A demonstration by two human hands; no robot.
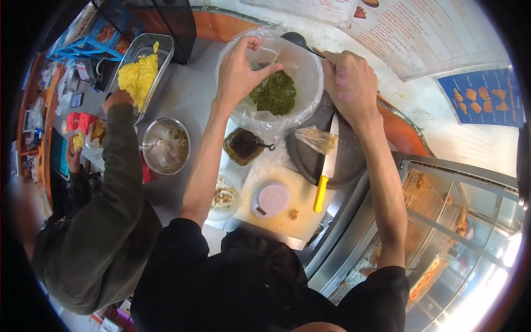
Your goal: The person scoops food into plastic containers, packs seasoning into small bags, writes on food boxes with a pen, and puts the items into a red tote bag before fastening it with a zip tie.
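My left hand (pixel 240 72) is over the left part of a plastic-lined white tub (pixel 312 77), thumb and index finger apart, with clear plastic between them. Dark green leafy food (pixel 276 94) lies inside the tub. At the tub's right rim, my right hand (pixel 351 83) is closed round the handle of a black ladle (pixel 294 39). Below that hand, a knife with a yellow handle (pixel 319 193) rests on a dark round board (pixel 304 157), beside a small plastic bag (pixel 316 139).
A scale (pixel 271 199) sits on a cutting board (pixel 287 222). Nearby are a dark sauce container (pixel 243 146) and a steel bowl (pixel 166 146). A co-worker's sleeve (pixel 119 160) reaches towards yellow food (pixel 138 77) at left. A glass display case (pixel 431 221) stands at right.
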